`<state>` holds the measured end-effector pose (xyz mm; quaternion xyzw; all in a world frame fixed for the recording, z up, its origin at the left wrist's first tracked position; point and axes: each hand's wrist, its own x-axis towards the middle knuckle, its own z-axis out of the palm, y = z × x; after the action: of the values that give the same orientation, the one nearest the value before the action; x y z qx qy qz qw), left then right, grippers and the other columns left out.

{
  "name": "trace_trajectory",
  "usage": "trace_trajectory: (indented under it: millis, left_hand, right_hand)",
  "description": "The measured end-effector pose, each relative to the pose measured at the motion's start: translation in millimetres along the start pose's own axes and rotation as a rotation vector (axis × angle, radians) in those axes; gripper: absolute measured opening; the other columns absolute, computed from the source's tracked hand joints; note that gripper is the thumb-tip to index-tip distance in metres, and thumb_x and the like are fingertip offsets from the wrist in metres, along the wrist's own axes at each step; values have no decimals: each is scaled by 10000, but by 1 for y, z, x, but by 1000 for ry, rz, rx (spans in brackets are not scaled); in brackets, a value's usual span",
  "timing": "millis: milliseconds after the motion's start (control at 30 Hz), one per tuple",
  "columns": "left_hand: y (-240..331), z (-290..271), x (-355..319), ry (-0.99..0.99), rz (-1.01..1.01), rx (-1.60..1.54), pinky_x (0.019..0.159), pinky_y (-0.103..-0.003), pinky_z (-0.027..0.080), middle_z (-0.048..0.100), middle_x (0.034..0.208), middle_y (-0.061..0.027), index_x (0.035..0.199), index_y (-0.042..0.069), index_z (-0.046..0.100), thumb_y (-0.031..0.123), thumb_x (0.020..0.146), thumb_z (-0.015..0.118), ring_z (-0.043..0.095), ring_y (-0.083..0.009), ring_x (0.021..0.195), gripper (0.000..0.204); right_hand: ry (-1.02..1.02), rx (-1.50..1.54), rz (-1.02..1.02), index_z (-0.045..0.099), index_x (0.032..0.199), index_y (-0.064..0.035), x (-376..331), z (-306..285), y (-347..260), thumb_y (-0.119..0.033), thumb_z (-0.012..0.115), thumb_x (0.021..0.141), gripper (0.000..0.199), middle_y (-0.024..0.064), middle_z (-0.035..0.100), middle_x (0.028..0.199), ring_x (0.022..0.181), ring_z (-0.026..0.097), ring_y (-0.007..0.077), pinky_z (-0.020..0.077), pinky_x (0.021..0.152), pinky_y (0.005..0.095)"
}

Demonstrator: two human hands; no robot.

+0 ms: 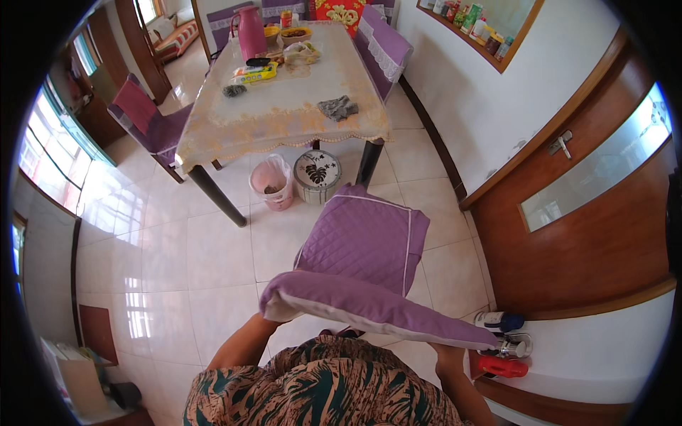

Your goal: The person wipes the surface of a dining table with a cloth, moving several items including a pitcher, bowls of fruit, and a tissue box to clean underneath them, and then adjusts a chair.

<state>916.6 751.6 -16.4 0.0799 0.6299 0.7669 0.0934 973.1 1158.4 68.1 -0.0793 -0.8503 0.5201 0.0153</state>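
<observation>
Right in front of me stands a chair [359, 241] in a quilted purple cover with white piping; its padded backrest [369, 307] crosses just before my body. My left hand [278, 312] grips the backrest's left end, the fingers mostly hidden behind the cover. At the lower right part of the same backrest is my right hand [449, 351], also closed against it with its fingers out of sight. Beyond the chair is a dining table [284, 99] under a lace-edged cloth. A crumpled grey rag [338, 108] and a dark scouring ball [234, 91] lie on it.
A pink bin [272, 186] and a round patterned tin [317, 175] stand under the table's near edge. Purple chairs [153, 124] surround the table, which holds a pink thermos [250, 34] and a yellow packet [256, 73]. To my right are a red bottle [503, 366] and a wooden door [568, 213].
</observation>
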Motion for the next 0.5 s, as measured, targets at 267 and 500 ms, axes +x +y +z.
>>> trace_trajectory:
  millis: [267, 500]
  left_hand:
    - [-60, -71, -120, 175, -385, 706, 1142, -397, 282, 408, 1465, -104, 1449, 132, 372, 293, 977, 550, 393, -237, 1344, 530]
    - [-109, -64, -195, 359, -420, 1066, 1159, -394, 248, 430, 1446, -108, 1436, 121, 402, 284, 982, 529, 371, -245, 1353, 499]
  right_hand:
    - [-192, 320, 30, 507, 1309, 26, 24, 39, -29, -17, 759, 789, 579, 104, 576, 1237, 1113, 568, 202, 463, 959, 313]
    - [-398, 194, -86, 554, 1184, 12, 56, 66, -41, -115, 824, 734, 541, 88, 589, 1064, 1011, 585, 205, 458, 908, 330]
